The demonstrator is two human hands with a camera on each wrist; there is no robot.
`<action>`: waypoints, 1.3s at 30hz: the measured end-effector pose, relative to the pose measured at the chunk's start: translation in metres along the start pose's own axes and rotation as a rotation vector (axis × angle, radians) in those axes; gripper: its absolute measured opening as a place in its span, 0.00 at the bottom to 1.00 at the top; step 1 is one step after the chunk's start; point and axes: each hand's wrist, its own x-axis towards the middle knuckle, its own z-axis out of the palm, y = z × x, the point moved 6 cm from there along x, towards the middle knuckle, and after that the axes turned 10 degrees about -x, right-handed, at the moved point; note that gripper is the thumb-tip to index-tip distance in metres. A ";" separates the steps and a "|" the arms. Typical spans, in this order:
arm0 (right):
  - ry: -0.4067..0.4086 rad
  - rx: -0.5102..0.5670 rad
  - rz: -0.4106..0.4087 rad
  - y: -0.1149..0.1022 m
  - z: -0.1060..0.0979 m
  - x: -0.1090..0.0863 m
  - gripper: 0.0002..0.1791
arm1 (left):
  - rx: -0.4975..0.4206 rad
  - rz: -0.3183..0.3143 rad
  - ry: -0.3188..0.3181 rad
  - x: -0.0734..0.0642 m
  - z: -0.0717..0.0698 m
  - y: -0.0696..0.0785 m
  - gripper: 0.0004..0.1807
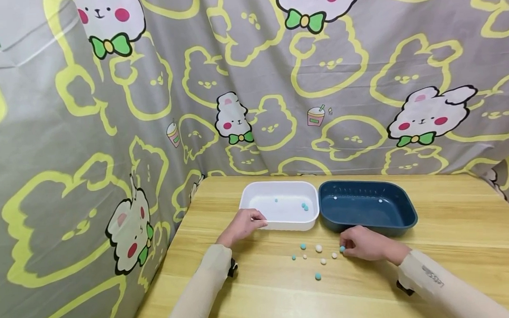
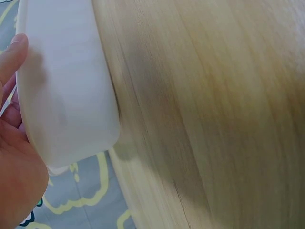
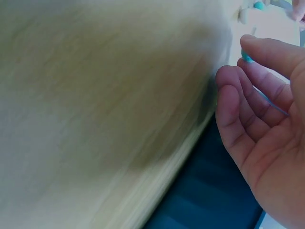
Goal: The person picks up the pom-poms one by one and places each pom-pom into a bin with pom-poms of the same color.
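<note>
Here, the blue ball [image 1: 342,249] sits pinched in the right hand [image 1: 365,243], before the near edge of the navy tray [image 1: 359,215], towards its left corner; a light touch should serve best, clear of the white ball [image 1: 334,255] just beside it. The left hand [image 1: 243,225] grips the rim of the white tray [image 1: 291,226] at the near left corner, and a steady hold there should stop it sliding on the table [image 1: 264,291].

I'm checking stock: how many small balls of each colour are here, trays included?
Teal balls: 7 (3 in white tray, 3 on table, 1 in right hand)
White balls: 6 (2 in blue tray, 4 on table)
Total: 13
</note>
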 end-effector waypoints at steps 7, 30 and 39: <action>0.020 0.025 0.005 -0.007 -0.009 -0.002 0.06 | -0.013 -0.009 0.005 0.000 0.000 0.000 0.04; 0.063 0.038 -0.006 -0.023 -0.031 0.012 0.05 | -0.021 -0.006 -0.002 -0.001 -0.001 0.001 0.05; 0.101 0.032 0.012 -0.019 -0.045 0.024 0.03 | -0.013 0.003 0.002 0.000 0.000 -0.001 0.05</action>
